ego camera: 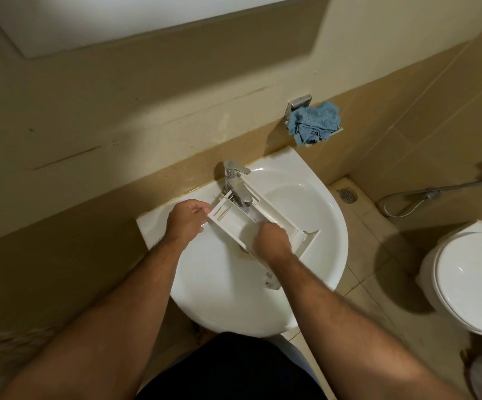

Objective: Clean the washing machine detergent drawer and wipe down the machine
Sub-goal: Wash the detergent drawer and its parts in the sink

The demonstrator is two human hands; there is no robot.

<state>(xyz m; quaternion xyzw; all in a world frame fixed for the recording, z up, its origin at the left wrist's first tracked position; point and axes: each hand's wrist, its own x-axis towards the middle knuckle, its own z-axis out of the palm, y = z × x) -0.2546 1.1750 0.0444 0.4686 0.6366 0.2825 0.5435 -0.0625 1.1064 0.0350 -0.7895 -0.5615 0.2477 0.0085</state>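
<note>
Fingers (202, 209) of left hand (186, 219) grip detergent drawer (286, 223) under faucet (235, 183).

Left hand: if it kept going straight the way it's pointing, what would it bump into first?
The left hand points right, toward the tap, gripping the end of the detergent drawer. Going on, it would probably meet the drawer's inner walls first, then the tap; depth is unclear.

Single head cam, wide-angle, looks steeply down, close over sink (210, 284); forearms enter from bottom.
</note>
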